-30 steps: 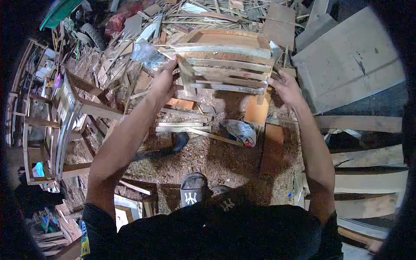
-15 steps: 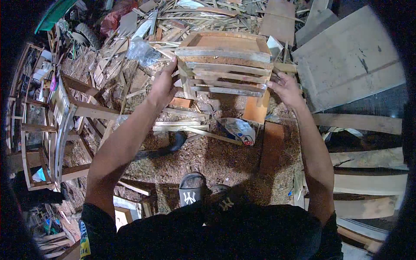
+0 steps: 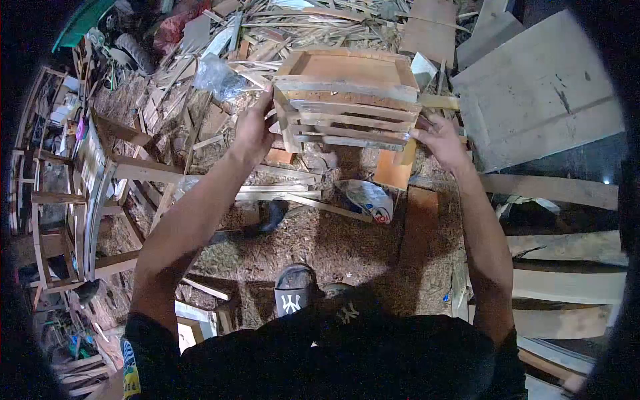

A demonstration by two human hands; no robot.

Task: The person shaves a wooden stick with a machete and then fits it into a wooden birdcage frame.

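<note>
Out in front of me is a slatted wooden frame (image 3: 343,87), with curved cross slats and a flat panel on its upper part. It looks like a chair back, though its exact kind is not clear. My left hand (image 3: 253,132) is closed on its left side post, thumb pointing up. At the other end, my right hand (image 3: 440,141) grips the right side, fingers partly hidden behind it. Beneath the frame, an orange-brown board (image 3: 395,168) slants downward, and a white printed bag or container (image 3: 369,199) lies on the ground.
Another wooden frame (image 3: 100,193) stands on the left. Scrap wood strips (image 3: 320,30) are heaped at the back. A large flat panel (image 3: 540,93) leans at the right, above several curved boards (image 3: 567,283). Sawdust covers the floor (image 3: 360,257) around my sandals (image 3: 293,297).
The frame has tipped very slightly in my hands, and its lower slats sit a little lower. Both hands keep nearly the same place.
</note>
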